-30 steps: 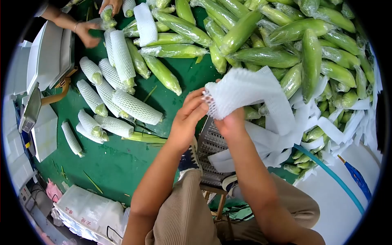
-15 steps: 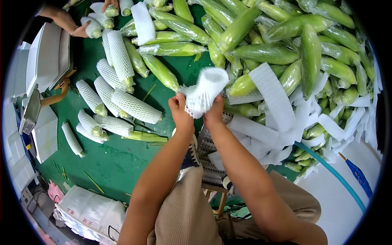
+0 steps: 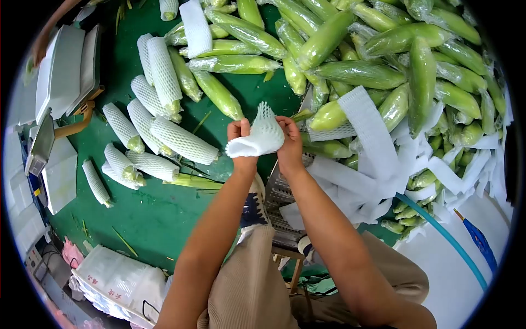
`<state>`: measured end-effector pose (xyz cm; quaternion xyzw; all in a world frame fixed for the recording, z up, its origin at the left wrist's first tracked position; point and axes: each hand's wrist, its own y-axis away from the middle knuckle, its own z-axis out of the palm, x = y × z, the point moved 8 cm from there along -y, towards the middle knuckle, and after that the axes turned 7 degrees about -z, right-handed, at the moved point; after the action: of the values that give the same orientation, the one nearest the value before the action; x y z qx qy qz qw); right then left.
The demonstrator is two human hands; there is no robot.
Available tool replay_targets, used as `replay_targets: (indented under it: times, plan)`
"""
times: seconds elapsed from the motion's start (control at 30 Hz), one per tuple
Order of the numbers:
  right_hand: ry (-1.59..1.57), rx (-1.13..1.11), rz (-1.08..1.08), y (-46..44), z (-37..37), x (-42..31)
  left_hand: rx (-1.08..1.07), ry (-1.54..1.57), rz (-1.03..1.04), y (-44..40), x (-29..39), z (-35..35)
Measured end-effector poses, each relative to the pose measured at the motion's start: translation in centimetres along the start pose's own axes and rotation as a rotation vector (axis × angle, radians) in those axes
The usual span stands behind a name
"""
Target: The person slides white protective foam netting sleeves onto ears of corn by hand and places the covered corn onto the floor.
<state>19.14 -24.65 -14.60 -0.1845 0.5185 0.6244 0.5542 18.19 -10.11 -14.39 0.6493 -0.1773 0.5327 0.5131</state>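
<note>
where one end gapes, the white mesh sleeve point(image 3: 262, 134) flares.

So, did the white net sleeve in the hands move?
Yes. The net sleeve went left, away from the corn pile, and is now over the green surface.

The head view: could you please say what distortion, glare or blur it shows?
In the head view, black rounded corners and bowed edges suggest a wide lens; glare flecks the plastic-wrapped green corn cobs; the other person's hand, upper left, looks smeared; the white foam-net sleeve is fairly crisp.
</note>
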Motion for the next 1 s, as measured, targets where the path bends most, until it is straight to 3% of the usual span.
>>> replay_targets:
  times: [0.07, 0.13, 0.17, 0.3, 0.4, 0.53, 0.57, 0.6, 0.67, 0.7, 0.8, 0.87, 0.9, 0.93, 0.97, 1.0]
  plan:
    - [0.066, 0.022, -0.019, -0.4, -0.5, -0.1, -0.070, 0.004, -0.011, -0.1, 0.4, 0.3]
    - [0.112, 0.012, -0.081, -1.3, -0.9, 0.1, -0.174, -0.420, 0.628, 1.5, 6.5, 1.8]
    - [0.187, 0.007, -0.101, -1.6, -1.1, 0.4, -0.337, -0.438, 0.551, 2.1, 7.0, 2.0]
    - [0.244, -0.005, -0.099, -0.3, 0.3, -0.1, -0.564, -0.399, 0.648, 3.9, 9.6, 2.7]
    - [0.387, 0.025, -0.143, -0.9, -0.7, 1.1, -0.503, -0.337, 0.193, 2.4, 6.0, 1.6]
    - [0.630, 0.008, -0.266, -1.0, -1.2, 1.7, -0.471, -0.421, 0.542, 2.1, 5.5, 2.9]
    - [0.787, -0.003, -0.398, -0.5, -0.5, 0.8, -0.397, -0.427, 0.392, 1.6, 4.2, 2.5]
    - [-0.054, 0.097, -0.001, -1.4, -1.1, 3.9, -0.366, -0.537, 0.221, 1.0, 3.9, 2.3]
    - [0.805, -0.062, -0.356, -0.6, 0.7, 0.5, -0.350, -0.498, 0.178, 0.1, 3.5, 2.3]
    - [0.850, -0.132, -0.320, -1.3, 0.7, 1.7, -0.326, -0.524, 0.248, -0.5, 3.9, 2.1]
    - [1.089, -0.203, -0.306, -3.0, -0.1, 3.8, -0.068, -0.449, 0.125, -1.7, 6.4, 0.1]
    - [0.719, -0.339, -0.147, -0.3, 4.4, -1.6, -0.066, -0.026, -0.027, -1.8, 8.3, -1.4]
    - [0.380, -0.481, 0.027, 1.3, 5.9, -1.8, -0.020, 0.123, -0.082, -1.8, 8.0, -2.6]
    - [0.174, -0.621, 0.038, 3.2, 7.3, -0.9, -0.065, 0.279, -0.094, -1.2, 9.5, -2.8]
    - [0.358, -0.660, -0.084, 4.8, 9.6, -2.2, -0.026, 0.338, -0.125, -0.4, 11.1, -3.5]
    - [0.317, -0.611, -0.041, 6.2, 12.4, -2.6, -0.001, 0.279, -0.153, -0.1, 11.6, -4.7]
